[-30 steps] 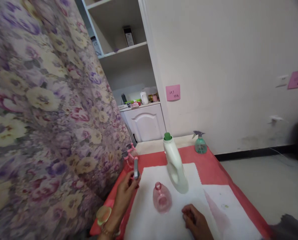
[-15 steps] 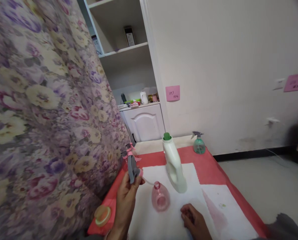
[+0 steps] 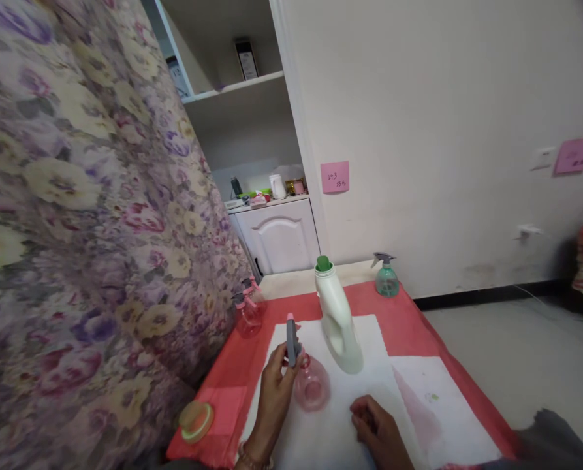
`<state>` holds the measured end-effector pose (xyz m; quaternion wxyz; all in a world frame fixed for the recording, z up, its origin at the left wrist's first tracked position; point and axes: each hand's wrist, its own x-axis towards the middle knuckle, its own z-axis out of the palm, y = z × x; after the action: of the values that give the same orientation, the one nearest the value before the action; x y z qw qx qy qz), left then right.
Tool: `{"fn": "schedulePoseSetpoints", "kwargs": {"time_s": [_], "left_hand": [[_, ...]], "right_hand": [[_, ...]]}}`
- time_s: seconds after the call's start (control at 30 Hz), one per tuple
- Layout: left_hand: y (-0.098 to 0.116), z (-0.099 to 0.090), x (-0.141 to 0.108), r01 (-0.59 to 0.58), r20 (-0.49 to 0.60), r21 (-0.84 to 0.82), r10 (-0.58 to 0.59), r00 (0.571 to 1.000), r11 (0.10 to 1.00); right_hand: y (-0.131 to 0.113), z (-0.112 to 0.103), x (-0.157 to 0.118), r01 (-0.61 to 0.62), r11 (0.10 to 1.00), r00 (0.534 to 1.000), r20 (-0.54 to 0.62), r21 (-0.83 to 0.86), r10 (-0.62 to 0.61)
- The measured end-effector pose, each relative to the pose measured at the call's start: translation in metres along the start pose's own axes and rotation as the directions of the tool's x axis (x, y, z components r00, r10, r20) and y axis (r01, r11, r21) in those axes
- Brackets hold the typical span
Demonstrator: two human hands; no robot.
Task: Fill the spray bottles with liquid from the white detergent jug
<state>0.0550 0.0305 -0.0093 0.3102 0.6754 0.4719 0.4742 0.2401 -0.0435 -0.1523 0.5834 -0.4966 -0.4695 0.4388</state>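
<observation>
My left hand [image 3: 275, 391] grips a grey and pink spray head [image 3: 292, 343] between thumb and fingers, beside the neck of a clear pink spray bottle [image 3: 313, 391]. The bottle stands upright on a white cloth [image 3: 315, 447]. Whether the spray head touches the bottle's mouth I cannot tell. My right hand [image 3: 382, 431] rests low on the cloth, right of the bottle, its fingers curled in and nothing visible in them. Behind the pink bottle stands a pale green jug with a handle [image 3: 331, 303], something green in its uncapped mouth.
A green spray bottle [image 3: 387, 282] stands at the table's far right. Several pink spray bottles [image 3: 249, 320] are at the left edge by the floral curtain [image 3: 100, 261]. A round lidded container [image 3: 196, 421] sits front left. A stained white sheet [image 3: 448, 411] covers the right side.
My left hand has moved right with the spray head, bringing it from left of the pink bottle to its neck. My right hand has stayed in place.
</observation>
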Motion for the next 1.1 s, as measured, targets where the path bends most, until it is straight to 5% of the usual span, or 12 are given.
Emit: {"fn": "schedulePoseSetpoints", "kwargs": {"time_s": [0.2, 0.7, 1.1], "left_hand": [[-0.015, 0.007, -0.005, 0.039, 0.051, -0.044, -0.037, 0.998, 0.998], [-0.006, 0.009, -0.002, -0.01, 0.07, 0.115, 0.002, 0.998, 0.993], [-0.004, 0.007, -0.004, 0.001, 0.056, 0.043, -0.004, 0.998, 0.999]], "right_hand": [[0.0, 0.0, 0.0, -0.009, 1.0, 1.0, -0.015, 0.0, 0.009], [-0.004, -0.003, -0.002, -0.021, 0.999, 0.999, 0.027, -0.025, 0.022], [-0.002, 0.0, -0.002, 0.001, 1.0, 1.0, 0.013, -0.029, -0.001]]}}
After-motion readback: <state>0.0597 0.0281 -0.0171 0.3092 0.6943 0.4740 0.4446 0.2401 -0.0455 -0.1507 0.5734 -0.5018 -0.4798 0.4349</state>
